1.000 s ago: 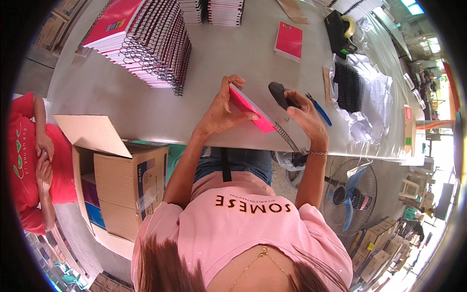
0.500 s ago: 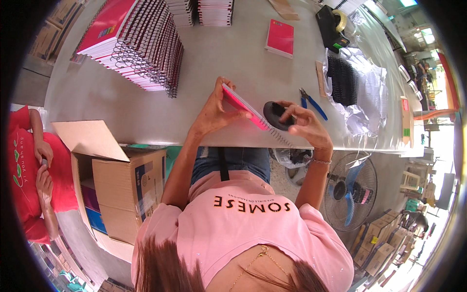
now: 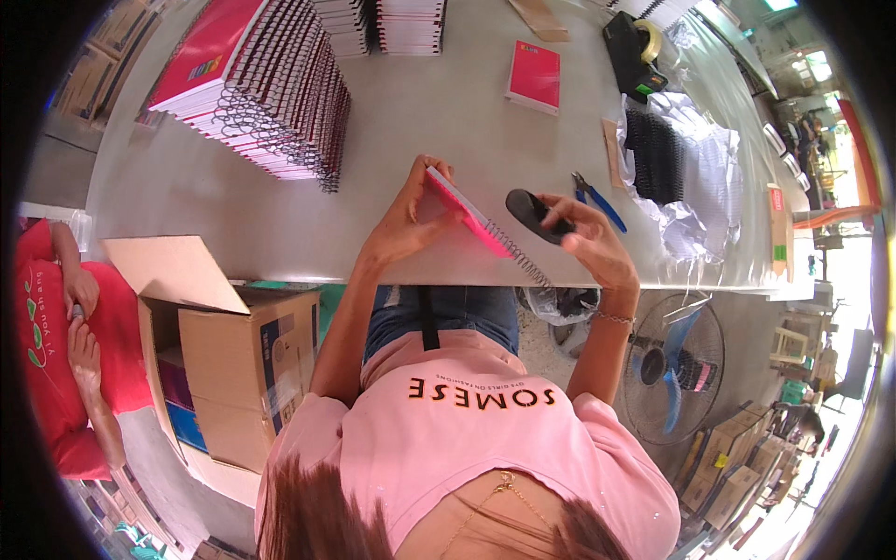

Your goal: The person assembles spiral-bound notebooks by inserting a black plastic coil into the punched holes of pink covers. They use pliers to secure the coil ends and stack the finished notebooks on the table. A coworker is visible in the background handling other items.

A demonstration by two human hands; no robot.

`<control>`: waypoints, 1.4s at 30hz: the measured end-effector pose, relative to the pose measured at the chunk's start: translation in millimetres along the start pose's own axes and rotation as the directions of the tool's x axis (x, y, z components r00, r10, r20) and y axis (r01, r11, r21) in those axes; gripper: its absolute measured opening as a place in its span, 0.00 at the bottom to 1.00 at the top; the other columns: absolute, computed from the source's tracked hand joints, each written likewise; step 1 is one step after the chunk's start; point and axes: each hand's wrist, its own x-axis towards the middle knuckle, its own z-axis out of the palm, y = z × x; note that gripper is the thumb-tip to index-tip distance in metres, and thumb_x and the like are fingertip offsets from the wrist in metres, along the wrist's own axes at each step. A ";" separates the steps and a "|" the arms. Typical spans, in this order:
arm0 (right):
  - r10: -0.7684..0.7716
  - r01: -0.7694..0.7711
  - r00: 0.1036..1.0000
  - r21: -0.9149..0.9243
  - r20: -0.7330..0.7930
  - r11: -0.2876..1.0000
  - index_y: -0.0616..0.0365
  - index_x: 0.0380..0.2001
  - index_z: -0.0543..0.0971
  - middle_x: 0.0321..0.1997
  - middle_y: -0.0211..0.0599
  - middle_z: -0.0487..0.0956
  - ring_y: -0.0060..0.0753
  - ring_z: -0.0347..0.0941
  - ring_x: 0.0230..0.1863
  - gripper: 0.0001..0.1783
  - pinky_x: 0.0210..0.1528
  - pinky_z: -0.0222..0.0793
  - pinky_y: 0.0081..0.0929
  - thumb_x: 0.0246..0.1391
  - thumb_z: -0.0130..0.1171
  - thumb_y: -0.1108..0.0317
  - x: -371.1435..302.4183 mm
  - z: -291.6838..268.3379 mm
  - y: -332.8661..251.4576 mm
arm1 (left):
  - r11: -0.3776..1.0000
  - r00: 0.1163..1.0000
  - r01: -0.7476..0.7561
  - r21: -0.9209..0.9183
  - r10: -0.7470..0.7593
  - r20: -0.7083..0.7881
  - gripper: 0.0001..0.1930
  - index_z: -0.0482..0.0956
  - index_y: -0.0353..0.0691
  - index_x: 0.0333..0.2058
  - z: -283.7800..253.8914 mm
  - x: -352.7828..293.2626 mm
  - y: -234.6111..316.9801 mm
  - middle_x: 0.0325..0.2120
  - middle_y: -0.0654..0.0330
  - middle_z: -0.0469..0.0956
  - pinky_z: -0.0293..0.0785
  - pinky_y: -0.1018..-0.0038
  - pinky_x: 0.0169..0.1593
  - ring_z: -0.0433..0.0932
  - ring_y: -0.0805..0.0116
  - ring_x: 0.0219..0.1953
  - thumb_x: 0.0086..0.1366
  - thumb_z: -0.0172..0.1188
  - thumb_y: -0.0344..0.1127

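My left hand [image 3: 407, 222] is closed on a small pink-covered notebook [image 3: 473, 222], tilted above the near edge of the table. A thin metal wire coil [image 3: 528, 264] runs along the notebook's edge, and its loose end sticks out toward me past the corner. In my right hand [image 3: 597, 245] is a black, round, dished piece [image 3: 529, 213], its kind unclear, held by the fingers just right of the coil. A narrow gap shows between this piece and the coil. Beyond my right hand lie blue-handled cutting pliers [image 3: 600, 203].
Stacked spiral notebooks [image 3: 285, 98] stand far left; a single red notebook [image 3: 535, 77] lies mid-table. At right are a tape dispenser [image 3: 635, 56] and black coils [image 3: 656, 157] on crumpled wrapping. Below the table are an open carton [image 3: 238, 373] and a fan [image 3: 674, 369]. A red-shirted person [image 3: 79, 336] is at left.
The black piece has tilted edge-on and drawn slightly away from the coil, uncovering more of it. My left hand still grips the notebook, nearly in the same place.
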 end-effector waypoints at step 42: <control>0.026 -0.025 1.000 -0.124 0.006 0.992 0.60 0.35 0.80 0.48 0.30 0.74 0.18 0.68 0.46 0.20 0.48 0.63 0.18 0.46 0.74 0.58 18.1 34.8 -11.8 | 0.994 0.994 -0.109 0.015 0.109 -0.006 0.16 0.69 0.41 0.45 -0.5 0.5 -1.8 0.40 0.65 0.71 0.67 0.77 0.52 0.71 0.75 0.43 0.61 0.63 0.25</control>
